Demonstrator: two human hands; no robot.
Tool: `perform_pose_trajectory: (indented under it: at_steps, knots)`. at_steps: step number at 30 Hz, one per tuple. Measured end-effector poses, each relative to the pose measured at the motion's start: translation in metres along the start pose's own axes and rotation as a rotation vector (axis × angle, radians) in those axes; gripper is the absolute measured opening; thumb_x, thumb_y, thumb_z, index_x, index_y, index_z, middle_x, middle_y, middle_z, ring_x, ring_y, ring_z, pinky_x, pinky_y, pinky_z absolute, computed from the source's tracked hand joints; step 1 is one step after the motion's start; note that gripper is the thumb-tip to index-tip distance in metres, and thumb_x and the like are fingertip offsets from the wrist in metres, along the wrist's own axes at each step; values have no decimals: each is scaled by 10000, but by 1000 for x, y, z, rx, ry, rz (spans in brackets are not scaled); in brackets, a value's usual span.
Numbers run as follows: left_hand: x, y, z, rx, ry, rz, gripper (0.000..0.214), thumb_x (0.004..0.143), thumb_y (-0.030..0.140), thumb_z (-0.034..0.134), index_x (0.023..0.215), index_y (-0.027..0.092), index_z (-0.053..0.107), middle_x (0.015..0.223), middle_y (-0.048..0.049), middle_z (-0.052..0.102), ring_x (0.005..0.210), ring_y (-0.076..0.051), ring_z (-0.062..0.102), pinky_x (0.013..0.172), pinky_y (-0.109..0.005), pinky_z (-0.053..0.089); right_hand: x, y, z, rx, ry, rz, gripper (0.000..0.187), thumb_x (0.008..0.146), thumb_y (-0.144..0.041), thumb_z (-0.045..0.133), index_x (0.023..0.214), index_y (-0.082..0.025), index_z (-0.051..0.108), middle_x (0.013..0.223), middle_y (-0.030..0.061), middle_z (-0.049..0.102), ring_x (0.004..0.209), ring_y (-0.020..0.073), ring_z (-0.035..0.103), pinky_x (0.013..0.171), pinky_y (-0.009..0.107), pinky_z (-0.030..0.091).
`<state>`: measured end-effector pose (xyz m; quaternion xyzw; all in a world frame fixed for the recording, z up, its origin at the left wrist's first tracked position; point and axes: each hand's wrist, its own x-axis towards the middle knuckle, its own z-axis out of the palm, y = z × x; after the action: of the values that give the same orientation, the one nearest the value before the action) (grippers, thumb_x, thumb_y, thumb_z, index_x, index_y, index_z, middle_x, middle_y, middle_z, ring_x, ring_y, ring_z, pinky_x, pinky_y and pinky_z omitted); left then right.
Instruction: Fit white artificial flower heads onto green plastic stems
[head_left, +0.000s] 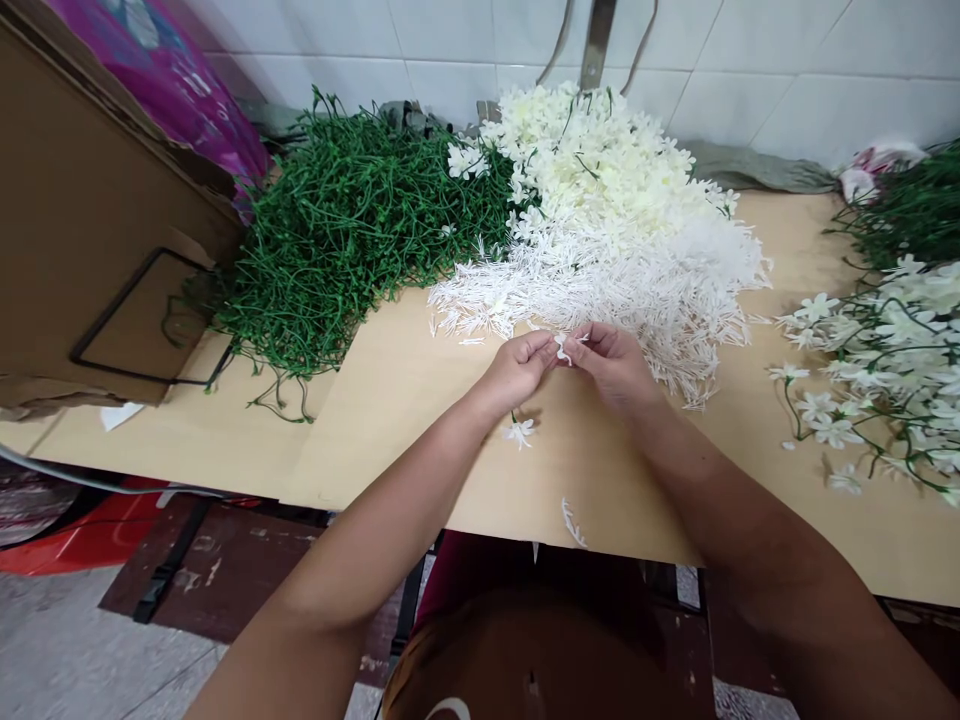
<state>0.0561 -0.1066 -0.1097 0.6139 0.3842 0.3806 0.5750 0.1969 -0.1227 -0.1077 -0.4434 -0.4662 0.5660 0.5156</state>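
Note:
Close together over the table, both my hands are closed in a pinch. Between their fingertips shows a small white artificial flower [562,348], partly hidden by the fingers. My left hand [519,366] grips its side, and below that hand hangs a green stem ending in another white flower [519,431]. My right hand [611,366] pinches the small flower from the other side. Just beyond the fingers lies a heap of thin white plastic pieces [600,290]. Behind it rises a pile of cream-white flower heads [607,165].
Green plastic stems [360,215] are heaped at the left, beside a cardboard box [97,230] and a purple bag [187,90]. Stemmed white flowers [900,370] lie at the right. A loose white sprig [574,522] sits near the front edge of the brown tabletop [375,420].

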Motion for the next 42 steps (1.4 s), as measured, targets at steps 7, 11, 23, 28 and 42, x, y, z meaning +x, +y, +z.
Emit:
perform_pose_trajectory:
  at_steps: [7, 11, 23, 28, 42]
  knots:
    - [2, 2, 0, -52, -17, -54, 298, 777, 357, 561, 586, 165, 437, 550, 47, 372, 536, -81, 326, 553, -230, 274, 2, 0, -5, -19, -39, -12, 407, 537, -495, 815, 670, -192, 578, 592, -38, 587, 568, 101, 547, 605, 271, 468]
    - [1, 2, 0, -49, 6, -69, 287, 776, 302, 553, 567, 171, 405, 529, 55, 313, 513, -75, 280, 528, -230, 243, -1, -1, -3, -136, -3, -129, 352, 574, -421, 820, 689, -179, 592, 626, -25, 595, 595, 98, 533, 576, 248, 418]
    - [3, 2, -2, -65, 16, -3, 425, 774, 512, 561, 555, 179, 415, 537, 32, 357, 557, -97, 340, 535, -248, 278, 5, 11, -2, -91, 5, -134, 403, 584, -518, 784, 697, -203, 561, 603, -35, 573, 593, 114, 539, 608, 274, 438]
    - [3, 2, -2, -14, 16, -8, 429, 774, 495, 565, 544, 179, 389, 531, 34, 340, 552, -95, 327, 534, -247, 277, 5, 11, -1, -75, -7, -84, 435, 566, -563, 774, 683, -207, 553, 591, -37, 566, 580, 113, 531, 599, 275, 439]
    - [2, 1, -3, -62, -28, -78, 417, 753, 544, 576, 601, 178, 447, 528, 48, 336, 504, -82, 260, 500, -251, 201, 1, 5, -1, -81, -64, -111, 386, 624, -527, 752, 714, -208, 554, 606, -29, 591, 629, 131, 581, 698, 310, 489]
